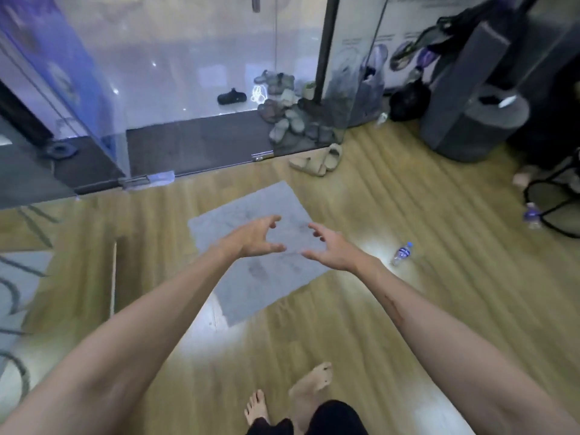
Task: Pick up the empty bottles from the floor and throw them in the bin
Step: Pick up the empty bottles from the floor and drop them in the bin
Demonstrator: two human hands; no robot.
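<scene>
A clear plastic bottle with a blue label (402,253) lies on the wooden floor, a short way right of my right hand (331,246). A second such bottle (531,215) stands at the far right beside a black chair base. A grey bin with a dark opening (494,120) stands at the back right. My left hand (255,237) and my right hand are both stretched out over the grey mat, fingers spread and curled, holding nothing.
A grey mat (260,277) lies on the floor under my hands. Glass doors (188,73) with a dark threshold and a pile of sandals (292,117) are ahead. Beige slippers (317,160) lie near the door. My bare feet (301,400) are below.
</scene>
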